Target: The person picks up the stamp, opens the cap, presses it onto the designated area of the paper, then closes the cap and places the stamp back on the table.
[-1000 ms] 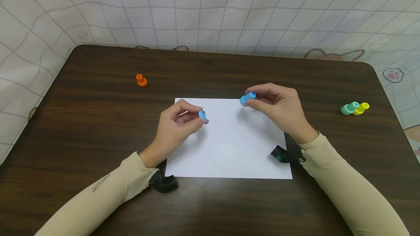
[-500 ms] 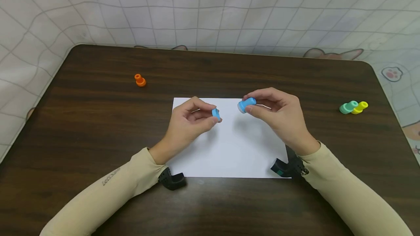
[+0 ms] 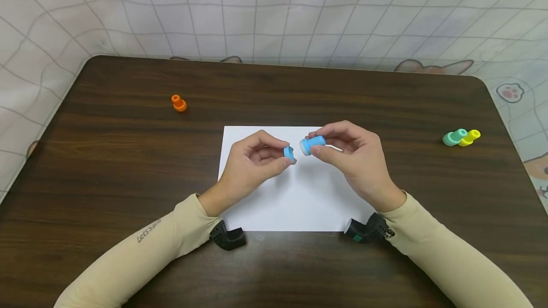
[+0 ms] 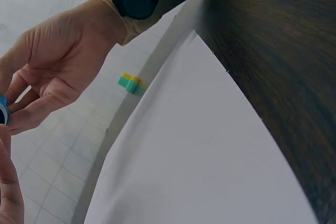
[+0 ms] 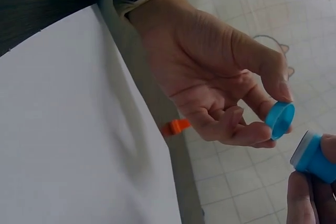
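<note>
Looking from left to right, we find a pale cloth (image 3: pixel 295 8) with grey grid lines behind the tabletop (image 3: pixel 107 156) and down both its sides, with a pink paw print (image 3: pixel 510 92) on its right-hand stretch. The tabletop is dark brown with a wood grain and rounded far corners. Toward its far left we see an orange piece (image 3: pixel 179 103) standing on its wider end. Next, we have the left hand (image 3: pixel 248 168), its grip pinching a small, hollow blue cap (image 3: pixel 288 154) above a white sheet of paper (image 3: pixel 295 213) and covering part of the sheet's left side. Just beside the cap, also above the paper, is a blue piece (image 3: pixel 311 144), its pale end turned toward the cap but not touching it. The right hand (image 3: pixel 359 156) pinches that piece in its grip and hides the sheet's far right corner from us, while the black wrist device (image 3: pixel 368 229) blocks the near right one. Well over to the right, we see a green piece (image 3: pixel 453 138) and a yellow piece (image 3: pixel 471 138) close together on the tabletop
</note>
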Available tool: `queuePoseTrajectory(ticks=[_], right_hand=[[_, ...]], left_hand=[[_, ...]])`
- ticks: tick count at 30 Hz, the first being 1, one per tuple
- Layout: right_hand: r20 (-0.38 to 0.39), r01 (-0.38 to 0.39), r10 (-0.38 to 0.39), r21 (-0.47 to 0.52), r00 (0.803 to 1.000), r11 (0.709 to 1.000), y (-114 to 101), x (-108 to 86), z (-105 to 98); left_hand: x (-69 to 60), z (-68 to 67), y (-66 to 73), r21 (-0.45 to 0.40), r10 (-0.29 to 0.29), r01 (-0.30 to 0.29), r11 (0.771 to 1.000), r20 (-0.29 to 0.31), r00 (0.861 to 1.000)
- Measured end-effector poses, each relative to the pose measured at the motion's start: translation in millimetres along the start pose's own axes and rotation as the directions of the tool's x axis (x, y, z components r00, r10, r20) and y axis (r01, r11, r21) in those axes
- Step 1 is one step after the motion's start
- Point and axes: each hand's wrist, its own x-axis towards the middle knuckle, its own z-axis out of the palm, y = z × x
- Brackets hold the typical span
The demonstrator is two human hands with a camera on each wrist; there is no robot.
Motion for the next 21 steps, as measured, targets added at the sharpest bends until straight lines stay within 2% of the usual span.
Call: queuePoseTrajectory(ticks=[6,16,21], right_hand=[[-0.001,0.023,-0.023,-0.035,1.0,0.999,4.9,-2.6,2.1],[0.011,0.037,-0.036,-0.081,0.999,0.996,10.3,-6.3,7.9],[0.028,0.038,-0.037,-0.056,0.999,0.998,14.4,-7.1,9.7]], left_hand=[[-0.7,0.4,-0.1,0.032,-0.016,0.016,0.999,0.012,1.0],[-4.0,2.9,-6.1,0.024,-0.025,0.024,0.999,0.021,0.999],[-5.6,3.0,-8.0,0.041,-0.023,0.023,0.999,0.004,1.0]])
